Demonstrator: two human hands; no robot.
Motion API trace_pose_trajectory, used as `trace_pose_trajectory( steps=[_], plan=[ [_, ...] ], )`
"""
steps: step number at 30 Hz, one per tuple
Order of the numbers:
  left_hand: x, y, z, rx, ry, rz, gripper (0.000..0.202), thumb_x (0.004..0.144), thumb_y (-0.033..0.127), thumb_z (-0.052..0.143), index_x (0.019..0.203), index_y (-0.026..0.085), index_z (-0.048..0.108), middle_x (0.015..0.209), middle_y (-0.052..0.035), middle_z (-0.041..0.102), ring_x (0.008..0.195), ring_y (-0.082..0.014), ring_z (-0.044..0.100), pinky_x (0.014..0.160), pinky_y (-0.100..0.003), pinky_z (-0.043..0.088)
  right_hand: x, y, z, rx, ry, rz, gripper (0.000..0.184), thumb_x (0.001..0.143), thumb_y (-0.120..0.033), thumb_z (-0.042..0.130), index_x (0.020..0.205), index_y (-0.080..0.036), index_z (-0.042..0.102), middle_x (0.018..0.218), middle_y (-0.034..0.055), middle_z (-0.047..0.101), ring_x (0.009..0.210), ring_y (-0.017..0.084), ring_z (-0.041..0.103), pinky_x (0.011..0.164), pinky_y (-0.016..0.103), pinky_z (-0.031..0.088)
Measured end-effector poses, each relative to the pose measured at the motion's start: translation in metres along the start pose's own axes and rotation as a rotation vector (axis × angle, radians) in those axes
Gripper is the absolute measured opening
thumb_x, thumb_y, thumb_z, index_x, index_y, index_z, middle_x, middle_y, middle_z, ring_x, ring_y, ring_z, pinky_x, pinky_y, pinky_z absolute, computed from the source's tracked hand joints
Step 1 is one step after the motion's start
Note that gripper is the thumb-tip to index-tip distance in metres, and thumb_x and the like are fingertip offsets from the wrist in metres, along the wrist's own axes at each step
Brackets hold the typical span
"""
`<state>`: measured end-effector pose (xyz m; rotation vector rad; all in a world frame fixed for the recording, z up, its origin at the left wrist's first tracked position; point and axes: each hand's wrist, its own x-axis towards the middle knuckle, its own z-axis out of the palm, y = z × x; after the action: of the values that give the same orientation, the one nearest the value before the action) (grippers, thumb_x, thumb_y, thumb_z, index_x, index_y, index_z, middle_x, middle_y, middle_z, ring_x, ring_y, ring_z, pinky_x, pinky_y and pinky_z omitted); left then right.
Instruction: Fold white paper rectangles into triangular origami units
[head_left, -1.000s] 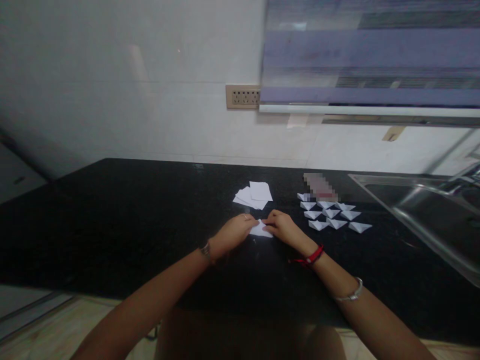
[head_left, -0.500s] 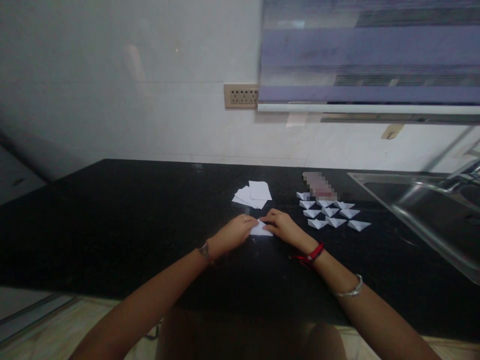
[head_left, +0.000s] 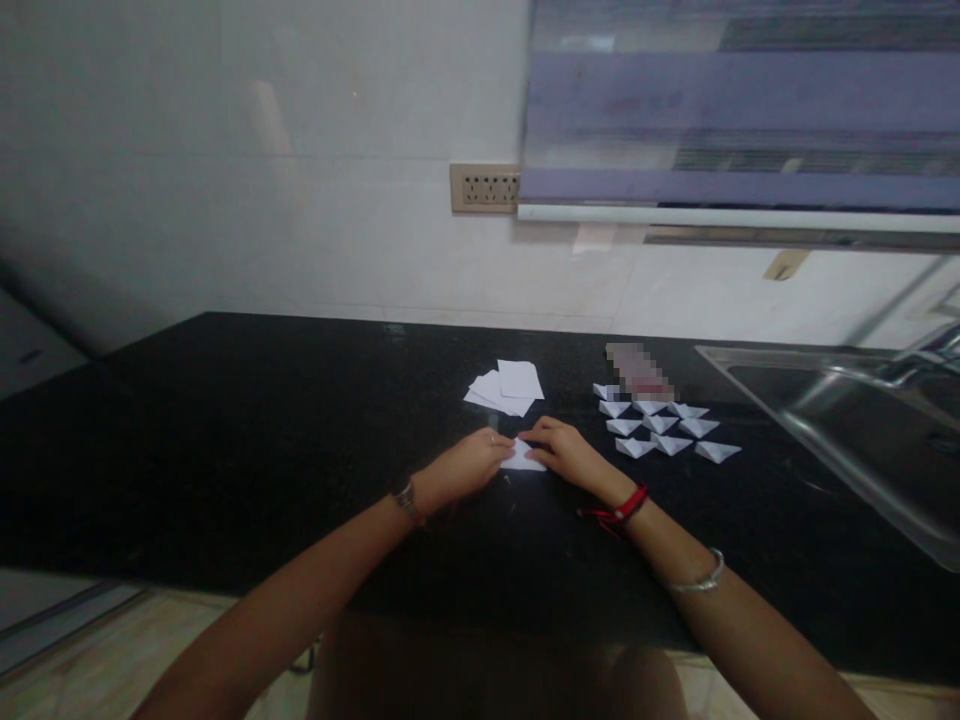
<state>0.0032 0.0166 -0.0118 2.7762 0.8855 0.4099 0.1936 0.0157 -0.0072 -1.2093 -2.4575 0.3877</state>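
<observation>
I see little change: left hand, right hand grips still pinching white paper on tabletop; folding seemingly ongoing.

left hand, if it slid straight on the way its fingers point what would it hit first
Probably the right hand, fingers first, just across the folded white paper that the left hand touches; any gap between them is hard to judge.

The paper is white, countertop black, blind striped purple-grey
</observation>
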Motion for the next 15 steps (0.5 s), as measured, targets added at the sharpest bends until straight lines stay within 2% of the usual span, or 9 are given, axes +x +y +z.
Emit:
trace_pose_trajectory(
  steps=[3,11,15],
  plan=[
    [0.0002,0.0006,0.0004,0.004,0.007,-0.007,0.027,0.079,0.007,0.039,0.096,0.015,0.058,0.104,-0.0075,0.058,0.095,-0.0162,0.049,0.086,-0.03,0.039,0.0,-0.0009,-0.0008,-0.033,-0.029,-0.006,0.028,0.077,-0.016,0.05,0.104,-0.015,0.058,0.084,0.0063,0.052,0.078,0.014,0.051,0.072,0.025,0.04],
    [-0.0021,0.0023,-0.0038,0.036,-0.006,0.02,0.029,0.079,0.008,0.038,0.1,0.015,0.057,0.102,-0.0068,0.058,0.093,-0.0162,0.048,0.085,-0.028,0.038,0.0043,-0.0052,-0.0027,-0.198,-0.144,-0.084,0.023,0.083,-0.017,0.041,0.097,-0.01,0.058,0.083,0.0072,0.05,0.072,0.013,0.049,0.067,0.024,0.039],
    [-0.0033,0.0013,-0.0042,0.04,-0.001,0.033,0.031,0.077,0.007,0.039,0.102,0.015,0.056,0.105,-0.0071,0.056,0.095,-0.0162,0.047,0.086,-0.029,0.037,0.004,-0.0053,-0.0021,-0.226,-0.156,-0.09,0.023,0.083,-0.015,0.039,0.096,-0.01,0.057,0.085,0.0077,0.049,0.069,0.012,0.049,0.066,0.024,0.039]
  ],
)
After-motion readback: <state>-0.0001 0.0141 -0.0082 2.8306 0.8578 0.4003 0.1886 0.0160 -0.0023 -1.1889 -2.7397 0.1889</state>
